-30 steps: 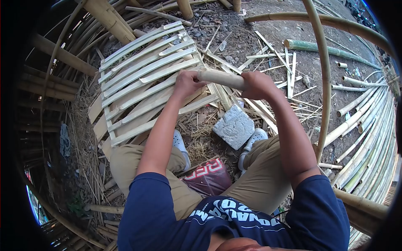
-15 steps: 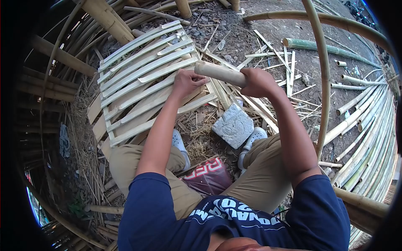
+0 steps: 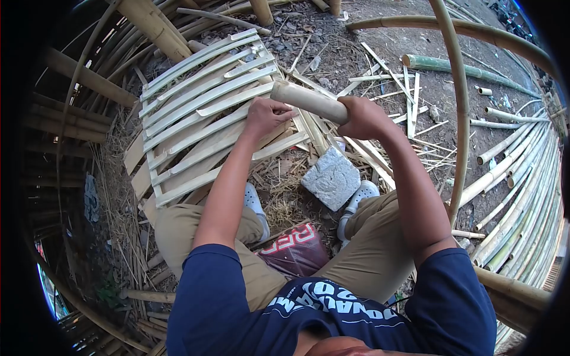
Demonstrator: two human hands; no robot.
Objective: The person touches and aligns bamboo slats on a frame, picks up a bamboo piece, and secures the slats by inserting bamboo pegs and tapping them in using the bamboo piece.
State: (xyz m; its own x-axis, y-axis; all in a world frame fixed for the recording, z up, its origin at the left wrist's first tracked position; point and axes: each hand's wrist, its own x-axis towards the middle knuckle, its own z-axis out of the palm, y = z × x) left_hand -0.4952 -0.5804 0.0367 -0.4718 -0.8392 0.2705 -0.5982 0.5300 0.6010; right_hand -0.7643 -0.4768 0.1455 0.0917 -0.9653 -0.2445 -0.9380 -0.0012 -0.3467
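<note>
A short, thick bamboo piece (image 3: 309, 102) is gripped at its right end by my right hand (image 3: 366, 118). Just below its left end, my left hand (image 3: 268, 117) has its fingers pinched together over the edge of the slats; whatever sits between the fingertips is too small to name. Beneath and left of that hand lies a panel of pale bamboo slats (image 3: 208, 110), joined by crosswise strips. A grey stone block (image 3: 331, 178) rests on the ground between my feet.
Loose split strips (image 3: 411, 104) are scattered beyond my right hand. A curved bamboo pole (image 3: 460, 118) rises at the right, with many long poles (image 3: 516, 202) behind it. A green bamboo pole (image 3: 451, 67) lies farther back. A dark red bag (image 3: 295, 252) lies between my legs.
My left hand has come off the bamboo piece and dropped slightly below it. The piece, held by my right hand alone, has tilted and shifted a little left, its left end now higher.
</note>
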